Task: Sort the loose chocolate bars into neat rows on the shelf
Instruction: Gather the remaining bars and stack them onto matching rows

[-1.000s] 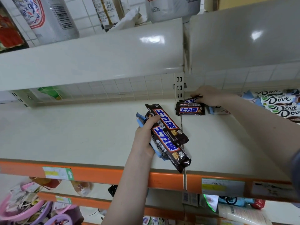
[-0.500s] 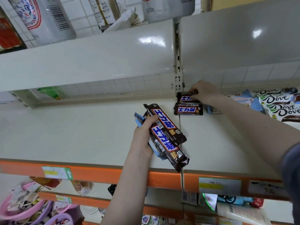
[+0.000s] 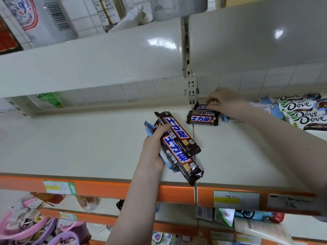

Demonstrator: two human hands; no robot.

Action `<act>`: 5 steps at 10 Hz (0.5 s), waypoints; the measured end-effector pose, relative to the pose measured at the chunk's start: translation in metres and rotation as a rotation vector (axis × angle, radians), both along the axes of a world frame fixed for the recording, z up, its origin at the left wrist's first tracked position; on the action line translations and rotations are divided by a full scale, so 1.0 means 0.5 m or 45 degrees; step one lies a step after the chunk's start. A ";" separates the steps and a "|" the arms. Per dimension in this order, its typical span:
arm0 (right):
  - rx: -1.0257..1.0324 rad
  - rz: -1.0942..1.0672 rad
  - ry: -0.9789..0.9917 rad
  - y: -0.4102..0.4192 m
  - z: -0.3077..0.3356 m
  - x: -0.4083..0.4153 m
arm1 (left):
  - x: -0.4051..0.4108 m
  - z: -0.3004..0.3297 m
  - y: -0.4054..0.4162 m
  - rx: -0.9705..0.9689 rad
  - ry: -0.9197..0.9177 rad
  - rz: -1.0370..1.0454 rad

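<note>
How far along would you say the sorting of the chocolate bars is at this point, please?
Early. Done: one small dark bar lies flat at the back of the shelf. In hand: the right hand pinches a second small bar behind it, and the left hand grips two long dark bars plus blue-wrapped ones. Left: those, and the loose Dove bars at right.

Dove bars [image 3: 307,114]: cut by right edge | blue packet [image 3: 148,128]: mostly hidden behind left hand [image 3: 154,149]

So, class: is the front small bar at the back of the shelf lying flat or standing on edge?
Flat: the front small bar lies label-up on the shelf.
</note>
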State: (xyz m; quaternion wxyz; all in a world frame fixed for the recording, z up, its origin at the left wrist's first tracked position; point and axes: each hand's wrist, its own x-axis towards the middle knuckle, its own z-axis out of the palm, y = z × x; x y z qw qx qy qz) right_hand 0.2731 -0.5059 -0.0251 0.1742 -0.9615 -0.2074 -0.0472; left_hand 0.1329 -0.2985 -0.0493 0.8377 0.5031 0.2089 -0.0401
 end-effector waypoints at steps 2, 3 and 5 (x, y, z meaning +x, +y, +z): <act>-0.165 0.104 0.192 0.005 0.008 -0.016 | 0.001 -0.002 0.002 0.000 -0.008 -0.006; -0.197 0.129 0.249 0.014 0.008 -0.020 | 0.000 -0.002 0.002 -0.001 -0.009 -0.006; -0.050 0.087 0.367 0.026 0.009 -0.040 | -0.004 -0.002 0.003 -0.005 -0.014 -0.005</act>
